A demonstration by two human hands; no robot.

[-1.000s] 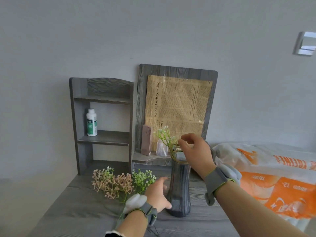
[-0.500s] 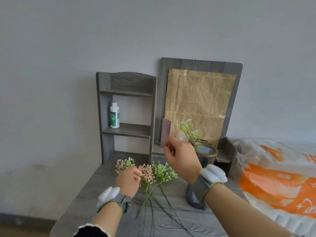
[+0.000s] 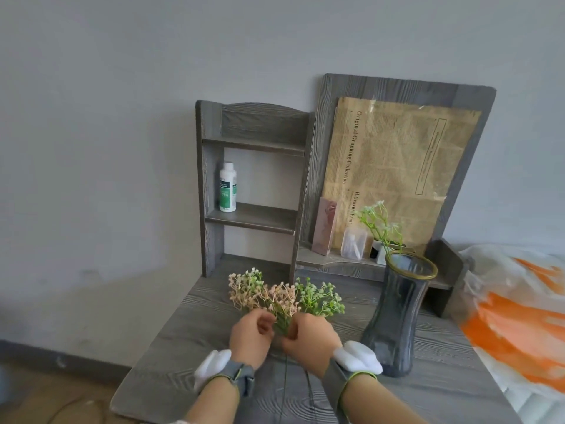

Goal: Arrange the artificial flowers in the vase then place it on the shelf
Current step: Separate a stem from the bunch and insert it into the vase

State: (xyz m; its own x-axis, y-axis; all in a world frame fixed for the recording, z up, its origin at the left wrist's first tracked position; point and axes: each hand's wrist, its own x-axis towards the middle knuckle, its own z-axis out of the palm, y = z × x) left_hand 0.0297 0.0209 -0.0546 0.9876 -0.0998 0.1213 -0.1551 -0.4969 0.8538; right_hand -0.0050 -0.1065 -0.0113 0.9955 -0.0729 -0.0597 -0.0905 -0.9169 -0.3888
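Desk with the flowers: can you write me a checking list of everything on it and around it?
Surface: grey wood-grain desk.
Job's things: flower bunch on desk; one green sprig in dark vase; shelf behind.
Clutter: white bottle on shelf; pink box; printed paper.
Hands: left hand and right hand both grip the bunch's stems.
Cables: nothing seen.
Surroundings: grey wall; orange-white bag at right.

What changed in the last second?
The right hand let go of the green sprig in the vase and came down left to the flower bunch on the desk. The left hand left the vase's base for the same bunch; both now grip its stems. The vase stayed upright with the sprig in it; the white bottle stayed on the shelf.
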